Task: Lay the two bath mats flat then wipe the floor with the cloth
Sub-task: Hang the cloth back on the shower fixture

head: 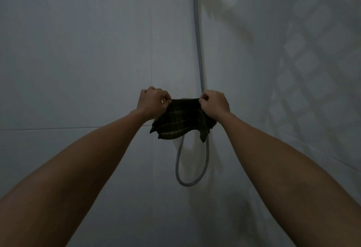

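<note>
A small dark cloth (pixel 182 121) with pale plaid stripes hangs in front of a pale tiled wall at the middle of the head view. My left hand (pixel 153 102) pinches its top left corner and my right hand (pixel 214 104) pinches its top right corner. The top edge is stretched between the two hands and the rest droops in folds below them. Both arms reach forward at about the same height. No bath mat is in view.
A grey shower hose (pixel 198 51) runs down the wall corner behind the cloth and loops below it (pixel 187 184). Pale tiled walls meet at that corner. A lattice-shaped pattern of light falls on the right wall (pixel 312 61).
</note>
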